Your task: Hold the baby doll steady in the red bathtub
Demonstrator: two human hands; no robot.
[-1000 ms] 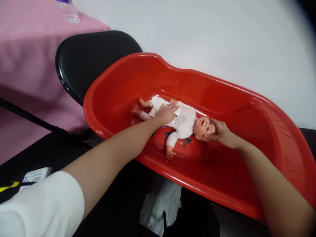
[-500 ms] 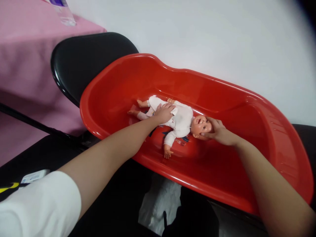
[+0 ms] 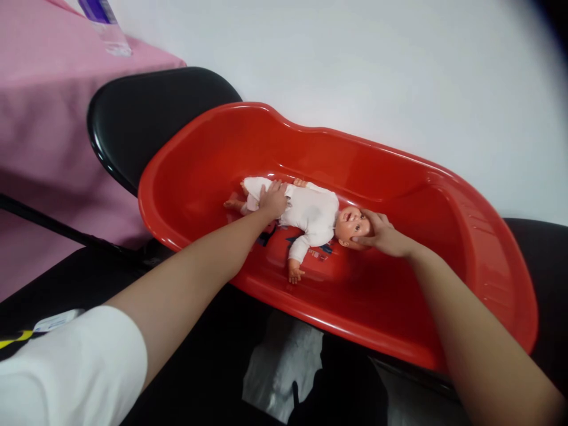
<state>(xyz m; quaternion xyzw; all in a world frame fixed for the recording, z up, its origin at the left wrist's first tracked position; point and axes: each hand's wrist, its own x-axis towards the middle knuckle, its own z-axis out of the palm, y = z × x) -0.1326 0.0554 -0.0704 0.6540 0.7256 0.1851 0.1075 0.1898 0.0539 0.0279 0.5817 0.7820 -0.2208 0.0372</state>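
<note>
A baby doll (image 3: 317, 210) in a white top lies on its back in a red baby bathtub (image 3: 386, 313). Its head points right, its feet left, and a greyish patch marks the chest. My right hand (image 3: 379, 234) cups the top of the doll's head, thumb on the near side, fingers on the far side. At the doll's hip, my left hand (image 3: 274, 200) closes over its white trousers (image 3: 256, 187); part of the grip is hidden by the hand. The far foot is mostly covered by the trouser leg, while the near foot is bare.
The tub rests on black chairs (image 3: 164, 109) against a white wall. Left stands a table with a pink cloth (image 3: 39, 118) and a clear bottle (image 3: 109, 29). A white packet (image 3: 57, 320) and a yellow strip lie at lower left.
My left hand has slid toward the doll's feet with the trousers, which now cover more of the far foot. My right hand stays on the head. The view has shifted slightly.
</note>
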